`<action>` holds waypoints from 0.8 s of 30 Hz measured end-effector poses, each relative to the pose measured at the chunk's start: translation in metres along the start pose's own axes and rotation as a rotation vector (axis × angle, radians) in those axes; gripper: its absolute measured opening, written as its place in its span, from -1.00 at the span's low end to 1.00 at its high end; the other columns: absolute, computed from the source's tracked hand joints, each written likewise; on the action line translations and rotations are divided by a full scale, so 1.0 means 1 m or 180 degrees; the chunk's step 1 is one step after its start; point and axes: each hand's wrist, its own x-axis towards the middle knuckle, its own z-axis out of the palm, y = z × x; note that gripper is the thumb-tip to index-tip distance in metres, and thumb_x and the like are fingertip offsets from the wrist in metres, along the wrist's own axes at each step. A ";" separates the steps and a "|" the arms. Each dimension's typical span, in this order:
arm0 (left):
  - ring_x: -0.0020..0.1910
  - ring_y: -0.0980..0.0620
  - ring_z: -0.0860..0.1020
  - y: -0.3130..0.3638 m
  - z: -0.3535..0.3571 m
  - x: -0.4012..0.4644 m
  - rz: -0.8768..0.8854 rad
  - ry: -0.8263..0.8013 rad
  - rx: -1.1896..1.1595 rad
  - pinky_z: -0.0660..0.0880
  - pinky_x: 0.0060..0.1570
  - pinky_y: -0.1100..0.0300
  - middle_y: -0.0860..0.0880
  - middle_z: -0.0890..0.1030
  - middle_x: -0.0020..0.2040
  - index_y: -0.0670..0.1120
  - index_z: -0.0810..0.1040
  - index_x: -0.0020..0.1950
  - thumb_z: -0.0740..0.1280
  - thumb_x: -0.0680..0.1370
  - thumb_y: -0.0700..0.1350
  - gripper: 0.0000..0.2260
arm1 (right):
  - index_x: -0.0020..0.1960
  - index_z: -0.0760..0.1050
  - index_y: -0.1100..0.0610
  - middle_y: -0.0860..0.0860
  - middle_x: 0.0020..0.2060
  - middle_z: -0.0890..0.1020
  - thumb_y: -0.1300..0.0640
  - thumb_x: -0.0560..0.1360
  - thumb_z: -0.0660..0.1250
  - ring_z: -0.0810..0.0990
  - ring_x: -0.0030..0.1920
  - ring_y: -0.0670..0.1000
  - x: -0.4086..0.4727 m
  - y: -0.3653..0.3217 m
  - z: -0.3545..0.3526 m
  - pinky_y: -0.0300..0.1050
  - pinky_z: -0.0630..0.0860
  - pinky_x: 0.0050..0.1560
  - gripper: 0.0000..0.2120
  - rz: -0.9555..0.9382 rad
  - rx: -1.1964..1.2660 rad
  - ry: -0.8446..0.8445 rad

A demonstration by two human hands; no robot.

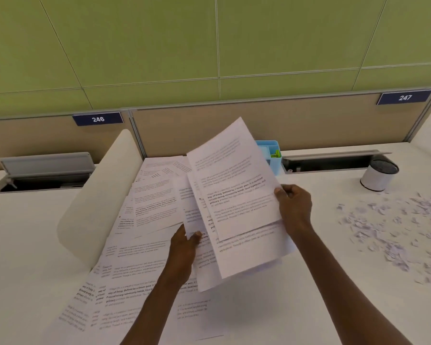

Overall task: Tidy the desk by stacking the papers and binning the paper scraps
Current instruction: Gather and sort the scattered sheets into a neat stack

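Several printed sheets are lifted above the white desk: the right hand pinches their right edge, the left hand pinches one sheet's lower corner. More papers lie spread below; paper scraps lie scattered near the small bin.

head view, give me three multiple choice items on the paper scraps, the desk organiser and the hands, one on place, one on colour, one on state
1. Where do the paper scraps lie?
A. in the bin
B. loose on the desk, to the person's right
C. on the printed sheets

2. What colour is the desk organiser behind the papers?
A. light blue
B. red
C. black

3. What is the right hand doing?
A. lying flat on the desk
B. pointing at the bin
C. gripping the edge of a bunch of printed sheets

Answers: 1 B, scraps lie scattered in front of the small white bin; 2 A, its walls are pale blue; 3 C, thumb and fingers clamp the lifted sheets' right edge.
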 end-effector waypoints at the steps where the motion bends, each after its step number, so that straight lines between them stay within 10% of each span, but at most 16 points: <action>1: 0.08 0.02 0.67 0.002 0.002 -0.001 -0.0003 -0.0116 -0.0022 0.62 -0.06 0.17 0.03 0.70 0.12 0.06 0.58 0.25 0.32 0.62 -0.23 -0.72 | 0.06 0.62 0.19 0.07 -0.05 0.69 0.13 0.53 0.34 0.64 -0.08 0.05 -0.003 0.008 0.005 -0.13 0.53 -0.04 -0.82 0.0033 -0.0154 -0.0030; 16: 0.04 -0.09 0.68 0.002 -0.002 -0.003 -0.0194 -0.0127 -0.0142 0.64 -0.08 0.07 -0.09 0.70 0.11 -0.01 0.59 0.24 0.35 0.58 -0.13 -0.76 | 0.11 0.45 0.04 0.00 -0.01 0.59 0.03 0.40 0.49 0.61 -0.12 -0.01 -0.003 0.032 -0.004 -0.15 0.50 -0.23 -0.65 0.0796 -0.0695 -0.1492; 24: 0.13 -0.07 0.66 0.008 0.008 -0.006 -0.0080 -0.0664 0.0238 0.63 0.01 0.04 -0.03 0.69 0.15 0.09 0.57 0.29 0.29 0.63 -0.04 -0.76 | 0.11 0.57 0.13 0.03 0.00 0.70 0.06 0.43 0.47 0.70 -0.06 0.08 -0.001 0.036 -0.006 0.12 0.62 0.05 -0.71 0.0689 0.0084 -0.2208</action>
